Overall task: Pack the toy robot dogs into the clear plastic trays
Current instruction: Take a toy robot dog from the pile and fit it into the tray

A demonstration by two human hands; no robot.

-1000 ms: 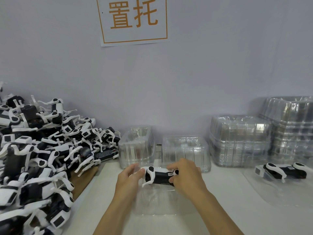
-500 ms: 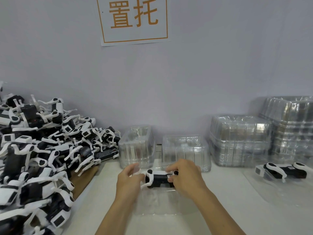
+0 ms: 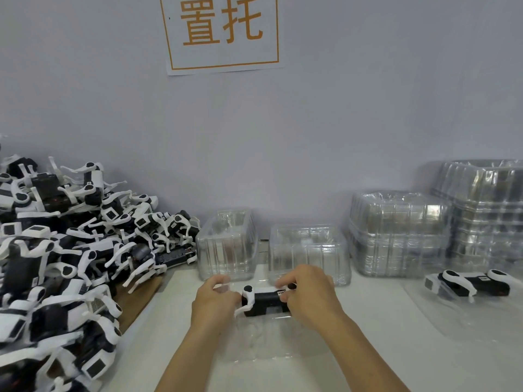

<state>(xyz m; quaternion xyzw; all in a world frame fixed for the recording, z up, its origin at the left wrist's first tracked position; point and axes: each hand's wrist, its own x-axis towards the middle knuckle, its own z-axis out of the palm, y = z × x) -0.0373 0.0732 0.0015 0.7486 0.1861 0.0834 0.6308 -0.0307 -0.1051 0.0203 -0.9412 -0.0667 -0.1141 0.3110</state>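
Seating toy dog (image 3: 264, 302) into clear tray (image 3: 271, 343) beneath, left hand (image 3: 213, 302) and right hand (image 3: 310, 299) each gripping an end. Next: pressing level, releasing.

Both hands (image 3: 266, 299) grip toy dog (image 3: 264, 301) over clear tray (image 3: 271, 343).

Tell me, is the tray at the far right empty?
No. A toy robot dog lies in the far-right tray.
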